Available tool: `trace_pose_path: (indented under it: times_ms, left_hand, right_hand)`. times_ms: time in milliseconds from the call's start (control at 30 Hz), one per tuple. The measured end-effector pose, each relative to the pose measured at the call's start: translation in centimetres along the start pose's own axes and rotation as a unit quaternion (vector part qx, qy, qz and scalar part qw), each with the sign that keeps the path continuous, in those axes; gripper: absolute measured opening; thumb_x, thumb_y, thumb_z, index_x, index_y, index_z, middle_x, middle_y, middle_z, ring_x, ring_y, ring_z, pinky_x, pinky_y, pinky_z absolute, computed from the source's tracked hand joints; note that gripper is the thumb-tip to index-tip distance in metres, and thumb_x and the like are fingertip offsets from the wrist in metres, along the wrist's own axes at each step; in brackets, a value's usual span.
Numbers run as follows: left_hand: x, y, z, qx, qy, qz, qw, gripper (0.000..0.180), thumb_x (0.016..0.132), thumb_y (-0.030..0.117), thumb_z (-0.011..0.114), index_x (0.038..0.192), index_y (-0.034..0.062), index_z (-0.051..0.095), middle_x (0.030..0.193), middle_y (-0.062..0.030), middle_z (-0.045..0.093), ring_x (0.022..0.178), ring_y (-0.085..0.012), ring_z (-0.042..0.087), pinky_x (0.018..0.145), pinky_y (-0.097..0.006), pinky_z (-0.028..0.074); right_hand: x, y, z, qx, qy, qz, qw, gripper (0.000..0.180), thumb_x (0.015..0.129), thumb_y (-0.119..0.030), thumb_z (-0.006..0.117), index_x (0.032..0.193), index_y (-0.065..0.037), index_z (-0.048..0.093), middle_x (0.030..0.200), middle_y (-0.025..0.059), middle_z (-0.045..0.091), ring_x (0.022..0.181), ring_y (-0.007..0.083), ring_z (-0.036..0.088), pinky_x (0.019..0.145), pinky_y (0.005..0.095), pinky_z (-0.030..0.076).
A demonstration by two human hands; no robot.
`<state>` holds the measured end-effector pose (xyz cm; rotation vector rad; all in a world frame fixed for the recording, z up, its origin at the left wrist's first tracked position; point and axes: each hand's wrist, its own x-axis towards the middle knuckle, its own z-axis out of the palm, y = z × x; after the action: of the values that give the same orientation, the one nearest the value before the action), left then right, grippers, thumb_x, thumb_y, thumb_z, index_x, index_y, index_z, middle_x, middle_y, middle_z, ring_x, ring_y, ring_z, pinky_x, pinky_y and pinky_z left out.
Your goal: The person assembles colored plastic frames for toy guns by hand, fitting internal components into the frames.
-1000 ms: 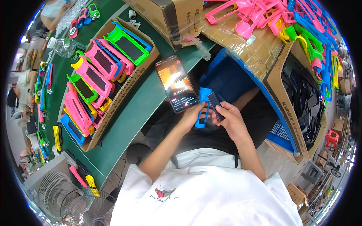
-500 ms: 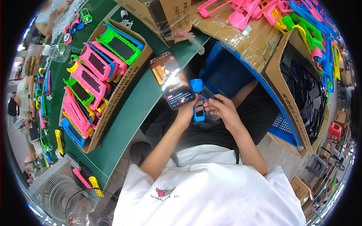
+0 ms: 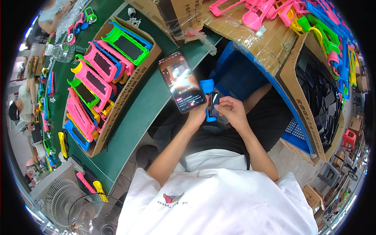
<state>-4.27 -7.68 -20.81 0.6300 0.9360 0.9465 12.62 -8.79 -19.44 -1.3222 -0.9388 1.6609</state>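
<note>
Green table [image 3: 141,117] running diagonally across upper left. Long cardboard box [image 3: 117,102] on it, packed with frames [image 3: 96,74] in pink, green, blue and yellow with dark screens, standing on edge in rows. Second cardboard box [image 3: 297,90] at right, filled with black panels [image 3: 321,90]. Cardboard sheet [image 3: 250,39] across the top, carrying a loose heap of pink, blue and green frames [image 3: 313,19]. Blue crate [image 3: 239,74] below that sheet, just past both hands. Fan [image 3: 92,213] with wire guard at lower left, by the table's end. Smartphone [image 3: 181,81] lying lit on the table's near edge, just left of the hands. Blue frame [image 3: 207,88] held upright over the lap, between phone and crate. Left hand [image 3: 197,113] clasping the frame's lower end from the left, fingers wrapped on it. Right hand [image 3: 231,111] pinching a small black panel [image 3: 214,105] against the frame's face, fingertips closed on its right edge. Panel upright, touching the frame. Another person's arm at far upper left, well apart.
</note>
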Motion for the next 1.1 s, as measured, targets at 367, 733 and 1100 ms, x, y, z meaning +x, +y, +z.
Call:
trace_pose_path:
  times_ms: [367,733,1100]
  left_hand:
    - [0.1,-0.8,-0.8,0.001,-0.002,-0.025,1.0,0.04,0.106,0.022,0.057,0.139,0.0005,0.05,0.132,-0.0123,0.063,0.12,-0.0176,0.06,0.101,-0.032,0.05]
    - [0.5,-2.3,-1.5,-0.016,0.021,-0.015,1.0,0.04,0.105,0.018,0.057,0.14,-0.0002,0.05,0.131,-0.0122,0.063,0.119,-0.0179,0.06,0.101,-0.032,0.05]
    - [0.5,-2.2,-1.6,-0.052,0.037,-0.058,0.996,0.047,0.098,0.02,0.071,0.137,0.0012,0.053,0.122,-0.0069,0.066,0.113,-0.0128,0.061,0.098,-0.03,0.049]
  right_hand:
    - [0.1,0.8,0.3,-0.043,-0.022,0.026,0.998,0.021,0.089,-0.007,0.077,0.105,0.002,0.067,0.089,0.0076,0.073,0.073,0.0084,0.068,0.064,0.0224,0.054]
    - [0.4,1.4,0.7,-0.112,0.027,-0.011,0.993,0.035,0.084,-0.006,0.082,0.113,0.003,0.065,0.094,0.0062,0.068,0.076,0.0088,0.065,0.068,0.0238,0.055]
    - [1.2,1.8,-0.2,-0.054,-0.032,-0.011,0.998,0.049,0.082,0.003,0.077,0.125,0.001,0.055,0.102,0.0063,0.062,0.09,0.0135,0.061,0.083,0.0273,0.053]
